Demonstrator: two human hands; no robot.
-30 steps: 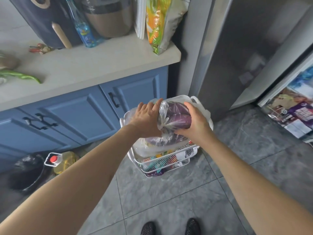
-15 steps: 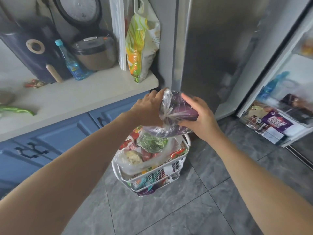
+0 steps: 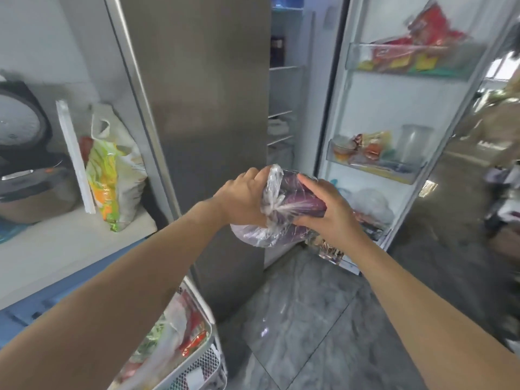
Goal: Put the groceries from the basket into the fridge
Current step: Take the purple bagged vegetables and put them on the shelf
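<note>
A fridge point(image 3: 309, 108) is standing open ahead; both hands are gripping a bagged purple vegetable point(image 3: 292, 209) between them, left hand point(image 3: 242, 199) at nine o'clock, right hand point(image 3: 332, 212) at three, basket point(image 3: 208, 358) sitting at seven o'clock.

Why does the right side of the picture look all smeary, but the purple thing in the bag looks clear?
In the head view, the far right edge is streaked with motion blur; the bagged purple vegetable, gripped by the left hand and right hand, stays fairly sharp; the wide lens bends the fridge door edges.
</note>
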